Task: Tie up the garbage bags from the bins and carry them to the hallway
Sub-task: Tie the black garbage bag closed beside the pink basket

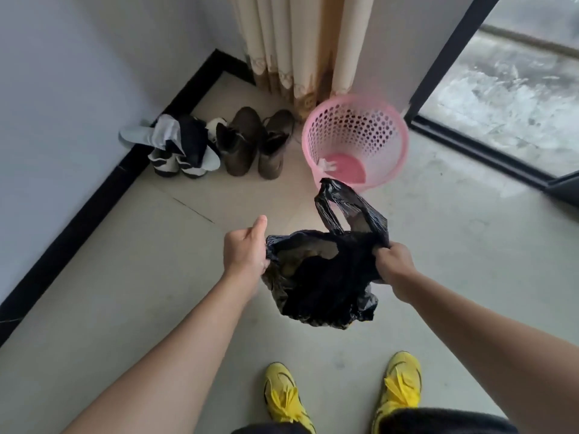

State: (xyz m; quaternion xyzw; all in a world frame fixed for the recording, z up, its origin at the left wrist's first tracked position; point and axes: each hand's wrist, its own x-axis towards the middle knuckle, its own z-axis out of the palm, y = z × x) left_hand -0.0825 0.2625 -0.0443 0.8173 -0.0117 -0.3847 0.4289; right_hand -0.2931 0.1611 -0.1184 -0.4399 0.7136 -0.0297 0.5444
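Observation:
A black garbage bag (326,277) hangs in the air above the floor, its mouth spread wide between both hands. My left hand (246,249) grips the bag's left edge with the thumb sticking up. My right hand (393,261) is closed on the right edge. One loop handle of the bag stands up toward the bin. Some brownish waste shows inside the bag. A pink perforated plastic bin (355,137) stands just beyond the bag, without a liner, with a small white scrap at its bottom.
Two brown boots (250,142) and a pair of pale sneakers with dark cloth (180,148) line the left wall. Cream curtains (300,45) hang behind the bin. A dark-framed glass door (488,148) is at right. My yellow shoes (283,399) stand below.

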